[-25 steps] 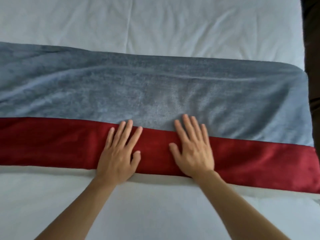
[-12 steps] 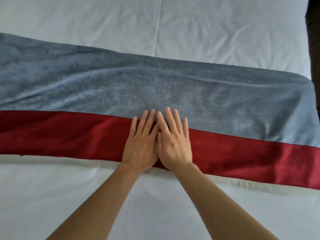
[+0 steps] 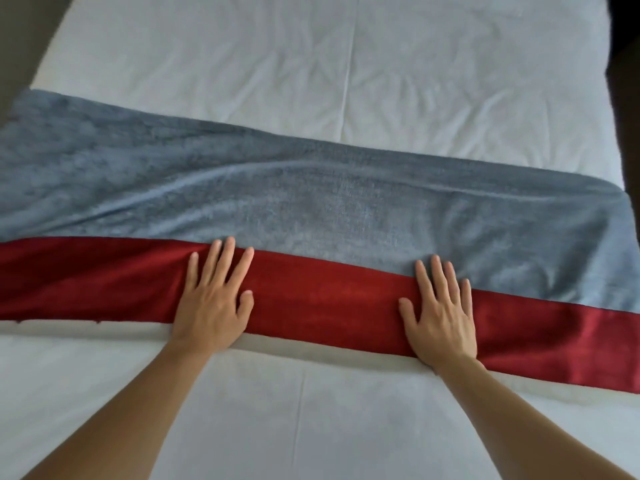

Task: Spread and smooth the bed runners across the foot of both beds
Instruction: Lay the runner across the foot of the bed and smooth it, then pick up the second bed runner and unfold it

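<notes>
A bed runner (image 3: 329, 209) lies across the white bed (image 3: 346, 64), reaching from the left edge to the right edge. Its far part is grey-blue plush with a few long creases on the left; its near part is a red band (image 3: 322, 299). My left hand (image 3: 213, 303) presses flat on the red band left of centre, fingers straight and spread. On the same band, right of centre, my right hand (image 3: 440, 313) lies flat, its fingertips reaching the grey part. Neither hand grips the cloth.
White sheet covers the bed above and below the runner, with a cream strip (image 3: 311, 355) showing along the red band's near edge. Dark floor shows past the bed's left corner (image 3: 20, 46) and along the right side (image 3: 627, 81).
Half a second ago my hands lay side by side at the band's middle. They have slid apart, the left going left and the right going right. The view has pulled back.
</notes>
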A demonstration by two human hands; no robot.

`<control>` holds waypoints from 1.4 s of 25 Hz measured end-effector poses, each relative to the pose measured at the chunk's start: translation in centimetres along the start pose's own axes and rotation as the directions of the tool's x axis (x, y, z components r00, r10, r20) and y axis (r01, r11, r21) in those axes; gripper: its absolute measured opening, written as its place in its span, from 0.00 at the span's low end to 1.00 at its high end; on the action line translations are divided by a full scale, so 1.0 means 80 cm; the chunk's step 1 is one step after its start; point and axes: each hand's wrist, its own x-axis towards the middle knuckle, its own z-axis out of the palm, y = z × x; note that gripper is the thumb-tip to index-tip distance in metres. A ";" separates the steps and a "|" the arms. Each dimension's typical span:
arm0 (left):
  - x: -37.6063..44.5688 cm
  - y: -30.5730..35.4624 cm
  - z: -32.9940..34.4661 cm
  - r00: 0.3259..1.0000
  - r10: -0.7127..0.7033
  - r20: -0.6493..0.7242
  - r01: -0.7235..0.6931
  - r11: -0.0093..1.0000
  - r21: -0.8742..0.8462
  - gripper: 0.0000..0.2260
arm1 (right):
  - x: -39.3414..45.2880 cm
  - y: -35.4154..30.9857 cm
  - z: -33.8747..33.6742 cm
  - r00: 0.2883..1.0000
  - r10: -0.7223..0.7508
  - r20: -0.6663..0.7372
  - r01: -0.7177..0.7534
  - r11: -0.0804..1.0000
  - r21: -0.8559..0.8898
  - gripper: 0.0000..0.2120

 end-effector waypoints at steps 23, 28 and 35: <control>0.056 0.333 -0.598 0.840 0.524 -0.141 -0.540 0.831 -0.130 0.35 | -0.090 0.063 -0.594 0.967 -0.030 -0.252 0.062 0.991 0.120 0.35; -0.018 0.536 -0.616 0.709 0.680 -0.186 -0.704 0.698 -0.132 0.33 | -0.235 0.235 -0.617 0.930 0.158 -0.332 -0.107 0.980 0.165 0.35; -0.162 0.779 -0.583 0.545 0.829 -0.125 -0.835 0.522 -0.176 0.34 | -0.447 0.443 -0.591 0.839 0.435 -0.328 -0.357 0.894 0.272 0.32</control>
